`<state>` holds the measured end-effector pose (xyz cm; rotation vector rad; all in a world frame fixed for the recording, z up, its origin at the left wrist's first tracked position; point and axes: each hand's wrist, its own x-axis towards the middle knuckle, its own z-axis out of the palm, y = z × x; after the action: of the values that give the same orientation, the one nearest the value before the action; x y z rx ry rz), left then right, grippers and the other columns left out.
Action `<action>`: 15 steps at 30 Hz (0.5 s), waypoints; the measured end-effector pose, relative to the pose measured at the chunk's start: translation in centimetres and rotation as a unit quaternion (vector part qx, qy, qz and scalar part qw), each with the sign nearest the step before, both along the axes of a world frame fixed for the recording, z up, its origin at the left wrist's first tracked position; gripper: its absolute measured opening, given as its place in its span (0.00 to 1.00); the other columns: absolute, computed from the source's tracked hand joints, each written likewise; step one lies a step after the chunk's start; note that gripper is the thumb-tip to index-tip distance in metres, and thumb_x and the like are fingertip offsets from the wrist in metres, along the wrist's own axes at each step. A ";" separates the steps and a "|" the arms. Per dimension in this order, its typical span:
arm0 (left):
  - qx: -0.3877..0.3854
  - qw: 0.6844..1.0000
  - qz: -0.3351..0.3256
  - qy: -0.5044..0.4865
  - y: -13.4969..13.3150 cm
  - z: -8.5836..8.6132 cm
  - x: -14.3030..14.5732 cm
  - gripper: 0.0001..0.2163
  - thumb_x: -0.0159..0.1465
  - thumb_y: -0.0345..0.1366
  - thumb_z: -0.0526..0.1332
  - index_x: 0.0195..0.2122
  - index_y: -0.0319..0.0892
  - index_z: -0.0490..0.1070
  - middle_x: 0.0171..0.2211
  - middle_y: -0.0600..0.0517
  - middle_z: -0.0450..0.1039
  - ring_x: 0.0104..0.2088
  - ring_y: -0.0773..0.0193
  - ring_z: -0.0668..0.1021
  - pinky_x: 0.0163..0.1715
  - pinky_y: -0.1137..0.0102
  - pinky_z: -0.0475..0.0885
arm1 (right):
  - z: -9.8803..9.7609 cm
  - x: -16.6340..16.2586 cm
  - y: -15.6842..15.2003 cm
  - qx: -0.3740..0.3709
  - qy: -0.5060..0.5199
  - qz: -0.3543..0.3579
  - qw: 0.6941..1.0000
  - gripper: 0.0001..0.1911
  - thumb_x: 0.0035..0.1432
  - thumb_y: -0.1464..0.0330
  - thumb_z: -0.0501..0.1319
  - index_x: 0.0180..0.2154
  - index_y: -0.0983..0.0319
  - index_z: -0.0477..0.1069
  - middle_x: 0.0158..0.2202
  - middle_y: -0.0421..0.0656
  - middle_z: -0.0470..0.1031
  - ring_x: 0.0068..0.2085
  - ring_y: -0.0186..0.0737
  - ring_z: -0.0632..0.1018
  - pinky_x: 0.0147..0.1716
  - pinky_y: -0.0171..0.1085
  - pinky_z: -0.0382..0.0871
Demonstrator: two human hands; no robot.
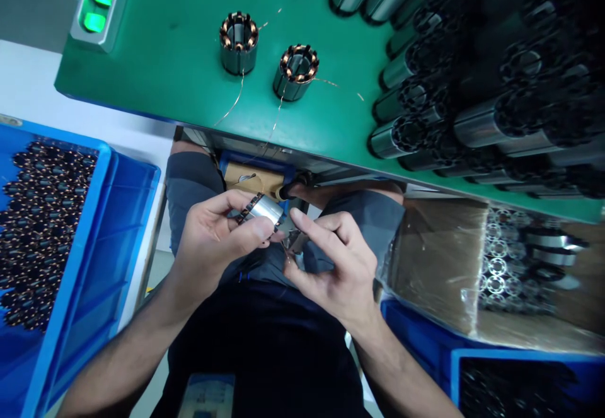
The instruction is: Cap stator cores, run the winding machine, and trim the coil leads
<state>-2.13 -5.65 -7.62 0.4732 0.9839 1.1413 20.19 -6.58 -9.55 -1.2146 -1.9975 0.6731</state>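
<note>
Blue plastic crate (128, 216) at left carries black-and-copper cores (47, 229), too crowded for counting. Our left hand (212, 235) grasps one silver cylinder with black ends (265, 210) over our lap, off the near edge of the green worktop (174, 65), tilted perhaps for easy reach. Two copper-wound black cylinders (239, 58) stand apart near that edge, probably to keep wires (235, 103) untangled. Our right hand (340, 260) curls beside the held one; whether pinching something, we cannot tell.

Head cam, facing forward and steeply down past the wearer's dark shirt (265, 342). Bare left hand (215, 232) and bare right hand (338, 267) sit close, near frame centre; flat green bench (165, 46) spans the top, farther off; blue plastic bin (123, 216) cut by left edge.
</note>
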 end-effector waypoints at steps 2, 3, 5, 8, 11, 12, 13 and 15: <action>0.006 1.000 0.002 -0.005 0.2 0.1 0.3 0.06 0.68 0.38 0.85 0.41 0.47 0.92 0.38 0.53 0.89 0.34 0.68 0.89 0.37 0.78 0.87 | 0.1 0.0 0.0 0.005 -0.005 -0.004 1.000 0.43 0.69 0.76 0.74 0.79 0.44 0.78 0.43 0.42 0.75 0.42 0.44 0.80 0.41 0.43 0.85; 0.007 1.000 0.004 -0.003 0.3 0.1 0.4 0.06 0.68 0.37 0.85 0.41 0.47 0.92 0.37 0.53 0.89 0.34 0.69 0.88 0.37 0.78 0.86 | 0.1 0.0 0.1 0.004 -0.005 -0.004 1.000 0.42 0.70 0.76 0.74 0.80 0.44 0.77 0.43 0.42 0.75 0.41 0.44 0.80 0.41 0.43 0.85; 0.006 1.000 0.002 0.009 0.3 -0.1 0.6 0.06 0.68 0.36 0.84 0.41 0.46 0.91 0.38 0.53 0.89 0.35 0.69 0.87 0.37 0.78 0.85 | 0.1 0.0 0.2 -0.003 0.000 -0.004 1.000 0.43 0.72 0.76 0.75 0.81 0.42 0.75 0.43 0.42 0.75 0.41 0.43 0.80 0.41 0.42 0.85; 0.008 1.000 -0.007 0.029 0.2 -0.3 0.9 0.07 0.69 0.39 0.84 0.42 0.46 0.91 0.40 0.52 0.89 0.36 0.68 0.86 0.36 0.77 0.84 | 0.0 0.1 0.2 -0.017 0.019 -0.003 1.000 0.46 0.74 0.76 0.75 0.83 0.38 0.71 0.43 0.41 0.74 0.41 0.42 0.79 0.41 0.40 0.84; 0.004 0.999 -0.015 0.034 0.0 -0.3 1.0 0.09 0.68 0.40 0.85 0.43 0.45 0.90 0.41 0.51 0.88 0.36 0.68 0.86 0.38 0.77 0.84 | -0.2 0.4 0.1 -0.036 0.036 -0.001 0.999 0.45 0.76 0.73 0.76 0.83 0.36 0.70 0.44 0.40 0.74 0.42 0.41 0.80 0.42 0.39 0.85; 0.002 0.999 -0.014 0.033 -0.1 -0.3 1.1 0.09 0.67 0.40 0.85 0.42 0.44 0.89 0.41 0.52 0.88 0.36 0.68 0.86 0.38 0.77 0.84 | -0.3 0.4 0.1 -0.041 0.041 -0.001 0.998 0.45 0.76 0.72 0.76 0.83 0.36 0.69 0.45 0.40 0.74 0.42 0.41 0.80 0.43 0.39 0.85; 0.000 0.999 -0.014 0.032 -0.1 -0.2 1.1 0.10 0.67 0.39 0.85 0.41 0.44 0.89 0.40 0.52 0.88 0.35 0.68 0.85 0.38 0.77 0.84 | -0.4 0.6 0.1 -0.045 0.043 -0.001 0.998 0.44 0.77 0.71 0.76 0.83 0.36 0.70 0.45 0.40 0.74 0.42 0.41 0.80 0.43 0.38 0.85; -0.002 0.999 -0.009 0.031 0.0 -0.4 1.4 0.11 0.65 0.39 0.86 0.40 0.43 0.87 0.38 0.53 0.87 0.34 0.70 0.84 0.37 0.77 0.84 | -0.6 0.7 0.1 -0.048 0.047 0.004 0.998 0.41 0.78 0.69 0.75 0.83 0.38 0.71 0.44 0.41 0.74 0.41 0.41 0.81 0.41 0.38 0.84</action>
<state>-0.77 -5.64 -7.98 0.5160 1.0340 1.1136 20.93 -6.53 -10.20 -1.2086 -1.9132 0.8240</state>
